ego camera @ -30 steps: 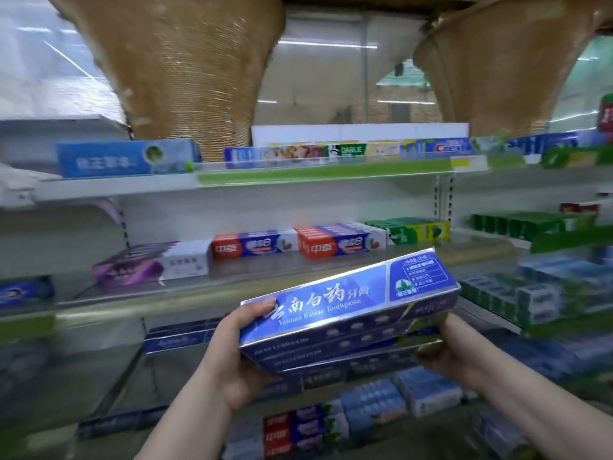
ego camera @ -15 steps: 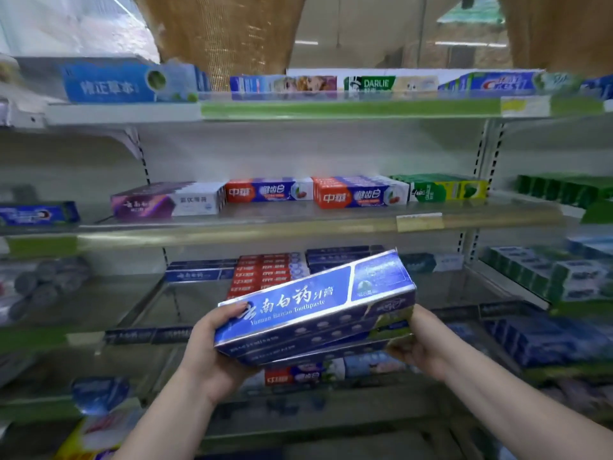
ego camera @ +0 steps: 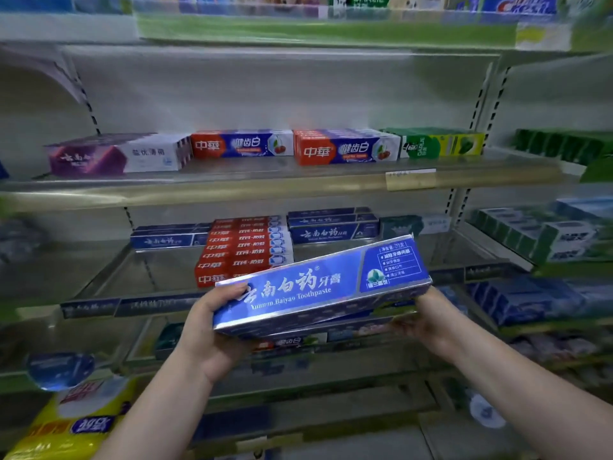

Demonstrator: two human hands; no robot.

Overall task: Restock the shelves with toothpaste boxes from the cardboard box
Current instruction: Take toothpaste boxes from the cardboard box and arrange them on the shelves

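A store shelving unit (ego camera: pixel 232 190) fills the view, its tiers stocked with toothpaste cartons. In front of its lower tier, a stack of blue Yunnan Baiyao toothpaste boxes (ego camera: pixel 325 287) is held in the air between both hands, tilted with its right end higher. Behind it, a row of red toothpaste cartons (ego camera: pixel 243 250) is seen on the lower tier. The stack's left end is gripped by the left hand (ego camera: pixel 205 330), thumb laid on the top face. Its right end is gripped by the right hand (ego camera: pixel 421 323), whose fingers are curled beneath and mostly hidden.
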